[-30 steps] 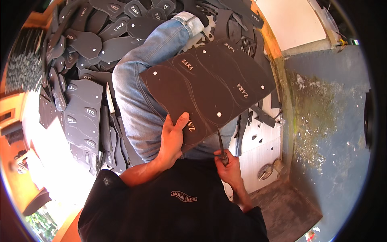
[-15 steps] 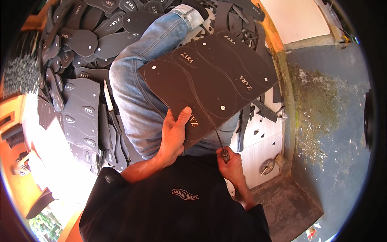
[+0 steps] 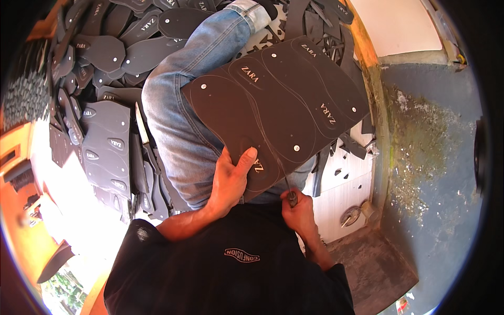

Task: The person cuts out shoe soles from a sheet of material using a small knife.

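Observation:
A dark sheet of sole material, marked with shoe-sole outlines and small white dots, lies tilted across my jeans-clad legs. My left hand grips its near left edge, thumb on top and fingers hidden underneath. My right hand is closed round the dark handle of a thin-bladed knife just off the sheet's near edge. The narrow blade points away from me and meets the sheet along a sole outline; how deep it sits I cannot tell.
Cut dark soles are heaped at the far left. Left of my knee lie more marked sheets and another knife, its blade pale. Dark offcuts litter the light floor at right, near a round drain cover and a stained wall.
The sheet has shifted slightly toward me and to the right, with my left hand on it. Less blade shows between the sheet and my right hand, which stays almost in place.

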Tool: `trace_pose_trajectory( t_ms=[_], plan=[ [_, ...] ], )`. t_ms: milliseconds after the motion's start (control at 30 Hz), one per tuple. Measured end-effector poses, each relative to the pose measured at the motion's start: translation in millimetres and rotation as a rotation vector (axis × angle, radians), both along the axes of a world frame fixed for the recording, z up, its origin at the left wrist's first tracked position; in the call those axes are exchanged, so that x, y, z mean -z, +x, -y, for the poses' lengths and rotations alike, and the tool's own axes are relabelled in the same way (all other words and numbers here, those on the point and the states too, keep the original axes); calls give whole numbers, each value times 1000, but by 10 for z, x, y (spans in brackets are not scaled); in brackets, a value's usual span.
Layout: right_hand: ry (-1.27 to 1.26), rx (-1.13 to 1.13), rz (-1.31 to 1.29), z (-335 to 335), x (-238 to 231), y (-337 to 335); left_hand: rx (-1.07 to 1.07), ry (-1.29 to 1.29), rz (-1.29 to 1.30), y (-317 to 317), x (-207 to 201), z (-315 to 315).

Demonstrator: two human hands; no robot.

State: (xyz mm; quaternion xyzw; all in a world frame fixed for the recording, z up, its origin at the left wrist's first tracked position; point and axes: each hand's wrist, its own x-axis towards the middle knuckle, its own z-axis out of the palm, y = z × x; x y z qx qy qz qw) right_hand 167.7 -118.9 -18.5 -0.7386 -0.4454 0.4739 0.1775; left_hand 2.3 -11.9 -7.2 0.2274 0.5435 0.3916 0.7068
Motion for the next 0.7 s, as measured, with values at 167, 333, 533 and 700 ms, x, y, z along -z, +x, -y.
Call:
trace_pose_trajectory(
  t_ms=[167,333,533,700],
  plan=[
    [11,-22,9,-122,88,-16,15,-5,10,3,18,2],
    [31,-26,40,-261,174,-102,8,-20,30,6,37,15],
    [63,-15,35,-359,325,-209,0,-14,24,10,12,-2],
    [238,-49,-30,-518,368,-317,-20,-23,65,24,-6,-7]
  ],
)
